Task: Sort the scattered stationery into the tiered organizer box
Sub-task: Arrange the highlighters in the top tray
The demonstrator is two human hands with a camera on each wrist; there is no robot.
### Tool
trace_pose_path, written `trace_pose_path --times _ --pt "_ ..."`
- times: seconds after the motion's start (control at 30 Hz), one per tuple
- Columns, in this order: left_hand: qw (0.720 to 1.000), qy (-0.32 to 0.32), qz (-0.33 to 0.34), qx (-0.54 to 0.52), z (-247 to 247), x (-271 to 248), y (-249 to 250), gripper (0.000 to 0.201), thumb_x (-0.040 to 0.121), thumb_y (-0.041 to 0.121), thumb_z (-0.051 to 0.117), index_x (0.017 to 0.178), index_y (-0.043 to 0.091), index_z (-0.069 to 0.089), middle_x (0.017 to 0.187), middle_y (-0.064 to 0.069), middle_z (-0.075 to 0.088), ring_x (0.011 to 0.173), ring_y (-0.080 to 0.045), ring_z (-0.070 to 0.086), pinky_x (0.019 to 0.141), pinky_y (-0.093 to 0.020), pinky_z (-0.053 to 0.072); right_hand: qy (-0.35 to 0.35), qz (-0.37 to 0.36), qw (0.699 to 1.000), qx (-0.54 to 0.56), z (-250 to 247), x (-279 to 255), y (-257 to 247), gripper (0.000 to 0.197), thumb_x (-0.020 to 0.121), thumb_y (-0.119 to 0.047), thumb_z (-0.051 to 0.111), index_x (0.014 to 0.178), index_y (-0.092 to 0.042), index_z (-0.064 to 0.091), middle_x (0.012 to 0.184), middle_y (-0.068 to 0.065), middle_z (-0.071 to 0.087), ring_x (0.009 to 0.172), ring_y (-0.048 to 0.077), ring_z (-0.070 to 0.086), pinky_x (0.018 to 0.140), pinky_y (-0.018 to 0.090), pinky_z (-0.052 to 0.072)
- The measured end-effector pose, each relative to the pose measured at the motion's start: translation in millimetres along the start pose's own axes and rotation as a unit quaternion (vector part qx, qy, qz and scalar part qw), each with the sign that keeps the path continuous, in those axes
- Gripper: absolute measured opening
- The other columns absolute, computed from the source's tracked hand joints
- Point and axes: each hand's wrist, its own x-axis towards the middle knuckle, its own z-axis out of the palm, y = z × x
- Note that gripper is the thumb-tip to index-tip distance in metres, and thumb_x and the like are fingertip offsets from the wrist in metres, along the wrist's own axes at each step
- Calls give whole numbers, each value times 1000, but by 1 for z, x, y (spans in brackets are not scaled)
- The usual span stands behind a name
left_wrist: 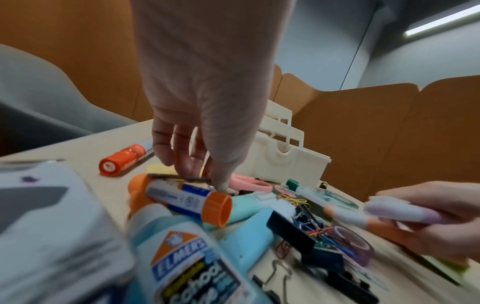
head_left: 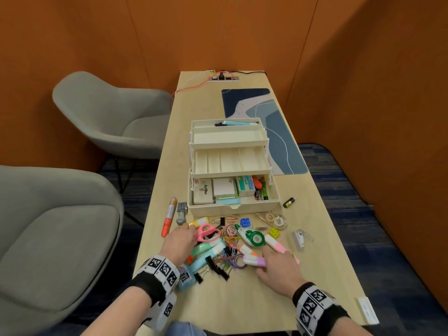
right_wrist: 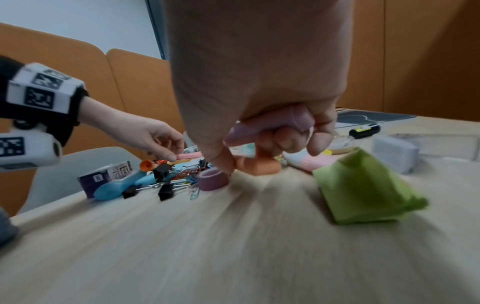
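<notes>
The cream tiered organizer box (head_left: pixel 232 166) stands open mid-table, with notes and markers in its bottom level and pens in the top tray. My left hand (head_left: pixel 188 232) reaches into the left of the stationery pile, and its fingertips (right_wrist: pixel 171 157) pinch the pink scissors (head_left: pixel 206 233) beside a glue stick (left_wrist: pixel 187 198). My right hand (head_left: pixel 263 261) grips a lilac highlighter (head_left: pixel 253 260) just above the table. An orange-capped highlighter (right_wrist: pixel 259 166) lies under that thumb; I cannot tell whether it is held too.
Paper clips, binder clips (head_left: pixel 213 263), a glue bottle (left_wrist: pixel 187 257), tape roll (right_wrist: pixel 211 181), correction tape (head_left: pixel 253 237), green sticky notes (right_wrist: pixel 363 185) and a staple remover (head_left: pixel 300 238) litter the near table. A red marker (head_left: pixel 168 217) lies left of the box. Grey chairs (head_left: pixel 55 229) stand at the left.
</notes>
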Motion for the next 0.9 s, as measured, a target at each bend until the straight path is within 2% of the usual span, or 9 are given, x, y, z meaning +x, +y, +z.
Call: trace_pose_path --times 0.1,0.2,0.27,0.33,0.43,0.5,0.67,0.8,0.9 --pt "1000 2 -10 21 -8 4 10 28 97 34 45 116 15 51 113 -2 56 98 -17 57 77 -26 51 12 -7 1000 18 -7 -11 12 16 85 -39 38 89 -23 35 79 -3 50 70 21 43 69 31 29" --pt "997 60 25 42 -21 3 41 28 99 34 41 116 15 51 113 -1 57 99 -17 56 75 -26 46 65 21 995 75 -14 -23 29 17 84 -39 42 92 -24 40 78 -2 59 67 22 49 64 30 30" --pt "991 83 105 26 -23 4 74 27 98 29 41 119 15 51 115 -2 56 103 -19 53 83 -29 44 86 63 986 127 -15 -29 43 16 84 -39 45 89 -24 42 74 -2 58 66 23 53 61 31 32" --pt "975 75 205 28 -18 9 110 29 96 25 43 122 13 50 118 -5 53 108 -23 49 91 -35 39 95 109 972 186 -13 -33 58 16 85 -37 50 88 -23 43 72 -2 59 68 26 58 60 34 40" --pt "949 50 302 76 -4 24 154 24 92 17 47 114 10 52 115 -9 53 107 -28 48 89 -40 37 103 159 954 232 -11 -34 77 17 86 -36 51 87 -23 40 71 1 62 66 26 60 62 38 47" --pt "942 35 317 106 2 32 172 23 88 13 49 110 9 55 113 -11 54 107 -30 48 89 -42 37 108 178 944 255 -10 -34 86 17 87 -34 50 86 -22 38 69 2 62 65 26 59 61 38 46" --pt "940 0 303 154 10 48 186 29 90 10 49 118 6 52 122 -16 51 113 -32 44 94 -44 33 109 190 935 278 -11 -35 98 20 90 -35 50 84 -21 38 67 2 61 61 21 58 53 31 38" --pt "938 -1 306 162 8 50 184 29 94 5 40 122 4 48 127 -18 48 118 -33 43 96 -45 32 99 181 933 296 -9 -31 98 22 90 -35 51 83 -20 37 67 1 60 60 21 55 51 27 34" --pt "936 18 308 166 7 52 178 28 92 4 42 119 6 48 124 -17 50 117 -32 44 97 -45 33 111 186 922 320 -9 -26 97 22 90 -33 52 81 -21 36 67 1 58 61 24 52 52 28 34"
